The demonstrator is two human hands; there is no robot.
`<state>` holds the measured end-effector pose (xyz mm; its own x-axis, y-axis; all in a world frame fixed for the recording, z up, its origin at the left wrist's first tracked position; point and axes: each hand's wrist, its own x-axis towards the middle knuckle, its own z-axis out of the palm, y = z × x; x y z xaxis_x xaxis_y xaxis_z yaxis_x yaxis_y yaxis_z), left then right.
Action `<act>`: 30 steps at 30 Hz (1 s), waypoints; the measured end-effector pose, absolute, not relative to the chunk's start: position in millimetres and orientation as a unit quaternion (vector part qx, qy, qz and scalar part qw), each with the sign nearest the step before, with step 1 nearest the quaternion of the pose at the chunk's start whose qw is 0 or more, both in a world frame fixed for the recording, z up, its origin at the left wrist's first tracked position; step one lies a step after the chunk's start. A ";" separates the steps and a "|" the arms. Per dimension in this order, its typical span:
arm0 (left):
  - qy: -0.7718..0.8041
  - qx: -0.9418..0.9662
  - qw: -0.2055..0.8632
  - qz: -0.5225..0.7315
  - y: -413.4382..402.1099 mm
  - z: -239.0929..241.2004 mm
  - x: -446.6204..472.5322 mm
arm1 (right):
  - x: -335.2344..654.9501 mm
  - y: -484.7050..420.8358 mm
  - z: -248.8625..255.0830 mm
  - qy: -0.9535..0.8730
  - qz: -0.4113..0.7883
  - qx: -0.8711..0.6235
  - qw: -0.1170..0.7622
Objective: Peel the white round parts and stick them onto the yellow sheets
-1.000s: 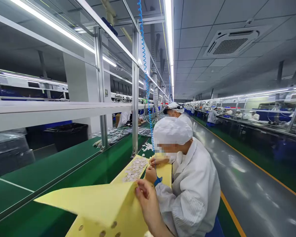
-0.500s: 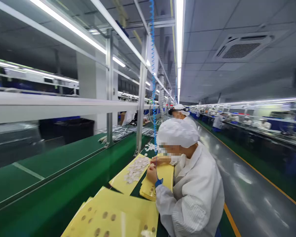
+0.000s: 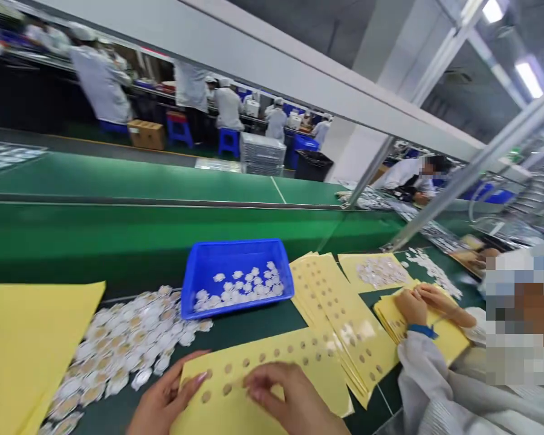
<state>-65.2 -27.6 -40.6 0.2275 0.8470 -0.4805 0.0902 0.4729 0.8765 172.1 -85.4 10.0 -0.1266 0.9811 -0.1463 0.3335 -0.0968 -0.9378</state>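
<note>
A yellow sheet (image 3: 236, 405) with rows of small round grey-brown stickers lies in front of me. My left hand (image 3: 167, 396) grips its left edge, thumb on top. Over the middle of the sheet, my right hand (image 3: 290, 393) has thumb and fingertips pinched together at the sticker rows; whatever sits between them is too small to make out. To the left spreads a pile of white scalloped discs (image 3: 131, 332), some with tan centres. Beyond the sheet stands a blue tray (image 3: 236, 254) with more white pieces inside.
Stacked yellow sticker sheets (image 3: 330, 302) lie right of the tray, and a blank-looking yellow sheet (image 3: 31, 338) at far left. A co-worker (image 3: 453, 386) sits close on my right, hands over other yellow sheets. A green ledge (image 3: 140, 223) and metal post (image 3: 471, 169) stand behind.
The view has swung left and down from the aisle and co-worker to the bench in front of me. Both my hands, the blue tray and the disc pile now show.
</note>
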 end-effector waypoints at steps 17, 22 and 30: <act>0.474 0.526 0.628 0.322 -32.1 -34.1 -38.5 | 126.9 -25.4 -35.7 -0.755 0.147 -0.456 0.447; 0.484 0.564 0.594 0.308 -30.8 -35.7 -36.4 | 124.1 -23.0 -35.0 -0.753 0.146 -0.458 0.448; 0.508 0.591 0.558 0.286 -31.5 -37.2 -37.0 | 126.2 -22.7 -34.7 -0.748 0.153 -0.468 0.444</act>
<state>-37.0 -31.5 -37.2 0.3203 0.9195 -0.2280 0.2804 0.1379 0.9499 126.2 -22.7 -34.7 -0.1671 0.8368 0.5214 0.5648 0.5147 -0.6451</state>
